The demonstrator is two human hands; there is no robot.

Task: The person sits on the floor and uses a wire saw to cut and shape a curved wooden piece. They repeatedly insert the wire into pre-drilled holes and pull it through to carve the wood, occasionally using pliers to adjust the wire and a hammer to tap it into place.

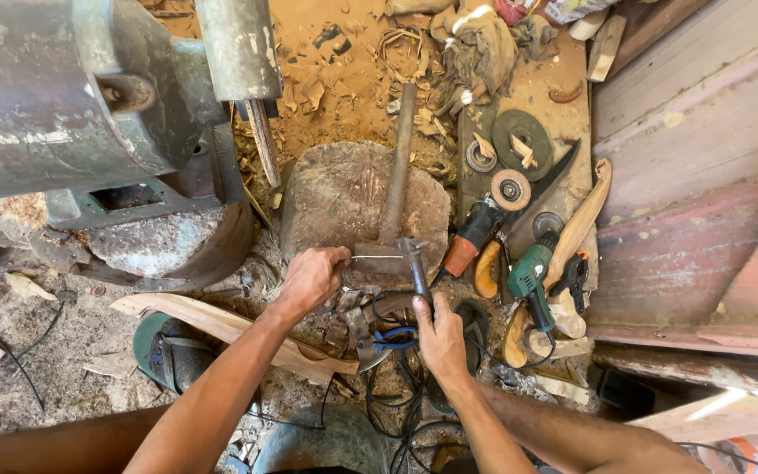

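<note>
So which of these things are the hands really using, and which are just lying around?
In use: left hand pinching a thin metal strip on the stone block; right hand gripping a hammer.

Lying about: green power tool, orange angle grinder, grinding disc, rags.

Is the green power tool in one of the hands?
No, the green power tool lies on the ground, right of the right hand.
</note>
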